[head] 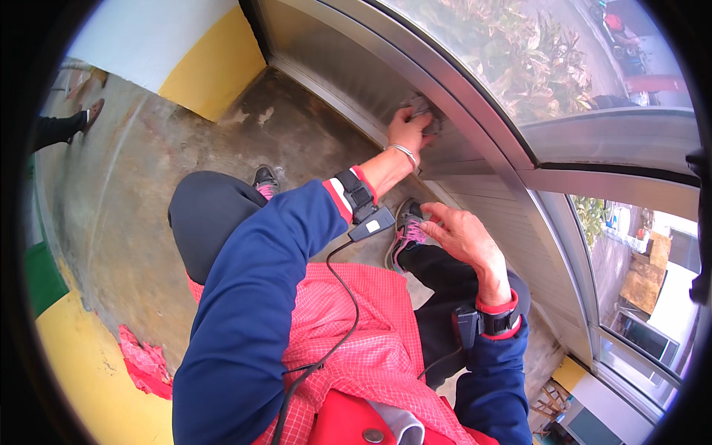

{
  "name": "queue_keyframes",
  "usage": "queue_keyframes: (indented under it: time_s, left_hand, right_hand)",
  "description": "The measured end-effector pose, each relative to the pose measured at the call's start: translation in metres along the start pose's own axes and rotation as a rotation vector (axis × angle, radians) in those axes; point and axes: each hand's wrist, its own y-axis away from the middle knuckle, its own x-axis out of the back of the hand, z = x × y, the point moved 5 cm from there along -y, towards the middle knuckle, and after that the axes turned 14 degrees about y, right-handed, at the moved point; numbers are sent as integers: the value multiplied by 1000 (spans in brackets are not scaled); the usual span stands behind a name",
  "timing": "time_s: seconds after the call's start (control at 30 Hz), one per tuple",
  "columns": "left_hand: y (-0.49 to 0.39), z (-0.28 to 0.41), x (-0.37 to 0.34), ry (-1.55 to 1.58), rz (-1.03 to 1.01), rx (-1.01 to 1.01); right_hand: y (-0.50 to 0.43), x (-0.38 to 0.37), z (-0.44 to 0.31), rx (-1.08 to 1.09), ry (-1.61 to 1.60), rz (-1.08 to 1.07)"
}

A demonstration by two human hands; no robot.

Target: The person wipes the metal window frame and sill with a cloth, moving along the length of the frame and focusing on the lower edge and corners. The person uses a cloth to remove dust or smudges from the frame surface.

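Observation:
My left hand (410, 132), with a silver bangle (403, 153) at the wrist, reaches across to the right. It presses a crumpled grey cloth (421, 107) against the lower metal panel (356, 69) of a glazed door or partition. The fingers partly hide the cloth. Nearer my body, my right hand (464, 232) hangs in the air above my right knee, holding nothing, its fingers loosely bent and apart. Below its fingertips is my right shoe (410, 228) with pink laces. Closest to this hand on the right is a ribbed lower panel (495, 222).
Metal framing (473, 105) with glass curves along the right; plants (534, 55) show behind it. A yellow-and-white wall (217, 67) meets the panel. A red cloth (144, 361) lies at lower left by a yellow surface. Another person's leg (58, 128) is at far left. Cables run from my wrists.

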Motion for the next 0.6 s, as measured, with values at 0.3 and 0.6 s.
queue_keyframes:
  time_s: [0.3,0.6]
  left_hand:
    - [10,11,-14,-674,-240,-567]
    - [-87,-51,126,-281,148,-45]
  right_hand:
    - [-3,2,-13,15,-9,-4]
    - [-3,7,-4,-4,-31,-56]
